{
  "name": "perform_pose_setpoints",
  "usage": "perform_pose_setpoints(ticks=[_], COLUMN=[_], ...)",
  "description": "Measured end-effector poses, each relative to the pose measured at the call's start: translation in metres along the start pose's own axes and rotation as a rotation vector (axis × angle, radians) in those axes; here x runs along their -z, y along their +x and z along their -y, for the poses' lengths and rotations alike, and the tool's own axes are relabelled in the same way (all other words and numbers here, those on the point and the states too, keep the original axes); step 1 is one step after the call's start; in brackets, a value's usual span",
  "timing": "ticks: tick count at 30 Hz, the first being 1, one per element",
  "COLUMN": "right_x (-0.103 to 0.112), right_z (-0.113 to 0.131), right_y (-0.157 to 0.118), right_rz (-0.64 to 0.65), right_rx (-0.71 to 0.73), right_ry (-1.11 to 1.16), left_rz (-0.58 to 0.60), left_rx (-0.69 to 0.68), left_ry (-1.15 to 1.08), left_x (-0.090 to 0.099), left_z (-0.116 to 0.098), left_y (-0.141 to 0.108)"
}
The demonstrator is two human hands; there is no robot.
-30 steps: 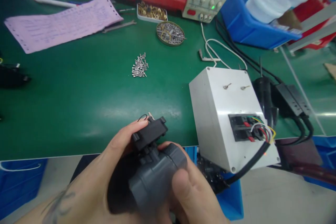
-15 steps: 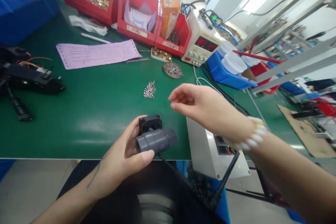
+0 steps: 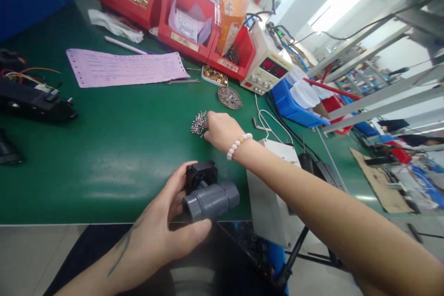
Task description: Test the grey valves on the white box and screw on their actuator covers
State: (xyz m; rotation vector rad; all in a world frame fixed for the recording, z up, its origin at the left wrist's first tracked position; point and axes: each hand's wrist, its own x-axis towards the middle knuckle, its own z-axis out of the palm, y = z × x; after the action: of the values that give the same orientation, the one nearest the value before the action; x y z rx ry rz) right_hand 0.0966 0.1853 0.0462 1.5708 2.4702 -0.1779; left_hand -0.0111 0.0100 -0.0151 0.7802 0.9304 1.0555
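Observation:
A grey pipe-shaped valve body (image 3: 211, 200) with a black housing (image 3: 201, 175) on its far side rests in my left hand (image 3: 157, 224), thumb along the near side and fingers behind. My left hand is at the near edge of the green table. Farther forward, my right hand (image 3: 222, 130) is down at the right side of a small pile of screws (image 3: 198, 123). Its fingers are closed together at the pile, and whatever sits between the fingertips is too small to make out. A white bead bracelet (image 3: 238, 145) circles the right wrist.
Red bins (image 3: 187, 46) line the back beside a power supply (image 3: 265, 71). In front lie a round dish of small parts (image 3: 229, 97), a tray of brass pieces (image 3: 214, 75) and a pink sheet (image 3: 128, 68). Black devices (image 3: 34, 101) lie left; a grey-white box (image 3: 267, 203) stands right.
My right hand has moved left and down to the screw pile, and its fingers have closed there. My left hand still holds the valve body. The camera view has shifted slightly.

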Motion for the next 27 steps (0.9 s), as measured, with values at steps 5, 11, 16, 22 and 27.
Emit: perform_pose_setpoints(ticks=[5, 11, 16, 22, 27], right_x=[0.029, 0.036, 0.032, 0.027, 0.032], right_z=[-0.015, -0.025, -0.022, -0.018, -0.007], right_y=[-0.045, -0.097, -0.094, -0.093, -0.091], right_rz=[-0.131, 0.108, 0.121, 0.076, 0.173], right_rx=[0.147, 0.360, 0.546, 0.600, 0.503], right_ry=[0.318, 0.798, 0.584, 0.362, 0.268], left_rz=[0.006, 0.041, 0.040, 0.007, 0.031], left_rx=[0.012, 0.046, 0.034, 0.064, 0.048], left_ry=[0.017, 0.000, 0.045, 0.067, 0.057], left_x=[-0.003, -0.002, -0.002, -0.004, -0.003], left_z=[-0.004, -0.011, -0.012, -0.010, -0.012], left_y=[-0.002, -0.001, -0.003, -0.001, -0.002])
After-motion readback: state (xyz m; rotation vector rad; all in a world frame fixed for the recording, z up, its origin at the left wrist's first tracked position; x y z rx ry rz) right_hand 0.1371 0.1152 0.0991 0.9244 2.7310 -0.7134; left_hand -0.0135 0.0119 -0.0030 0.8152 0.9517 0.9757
